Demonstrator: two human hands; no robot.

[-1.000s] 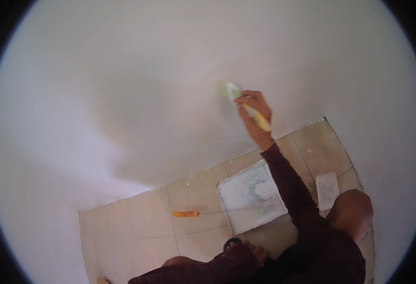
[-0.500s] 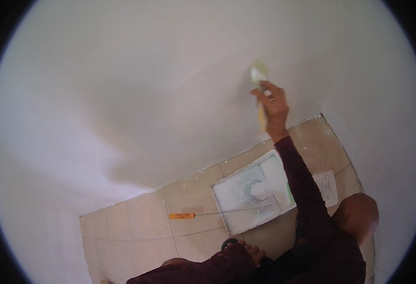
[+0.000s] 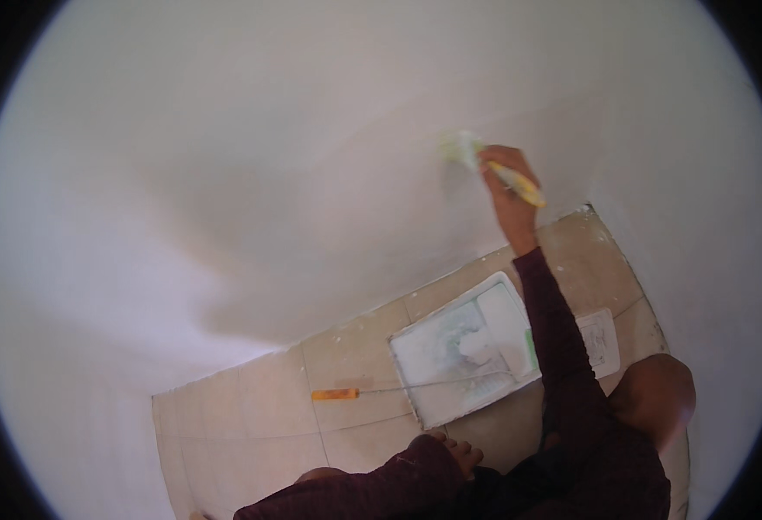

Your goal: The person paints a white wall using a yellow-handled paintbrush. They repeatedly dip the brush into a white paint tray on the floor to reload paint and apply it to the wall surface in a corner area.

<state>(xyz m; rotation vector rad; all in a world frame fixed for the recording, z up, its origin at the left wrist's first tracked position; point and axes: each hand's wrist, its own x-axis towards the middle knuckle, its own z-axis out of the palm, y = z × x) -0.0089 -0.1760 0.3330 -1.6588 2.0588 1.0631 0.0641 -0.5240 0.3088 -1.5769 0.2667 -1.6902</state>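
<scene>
My right hand [image 3: 508,178] is closed round a paintbrush [image 3: 519,184] with a yellow handle. Its pale, green-tinged bristles, blurred by motion, lie against the white wall [image 3: 355,191], pointing left. Below that arm, a white paint tray [image 3: 405,390] sits on the floor with whitish paint in it. A paint roller [image 3: 336,394] lies across the tray, its orange handle reaching out to the left over the tiles. My left hand [image 3: 459,452] is low by my lap, near the tray's front edge, with its fingers curled. Whatever may be inside those fingers is hidden.
To the right of my right forearm is a small white container [image 3: 604,342], partly covered by the sleeve. Beige floor tiles [image 3: 259,407] run along the wall's foot, with paint specks near the edge. Another white wall [image 3: 684,234] meets it at right. My bare knee [image 3: 655,400] is beside the container.
The paintbrush has swung from pointing up to pointing left, and its bristles have moved left and slightly down the wall. A dark round thing beside my left hand is no longer visible.
</scene>
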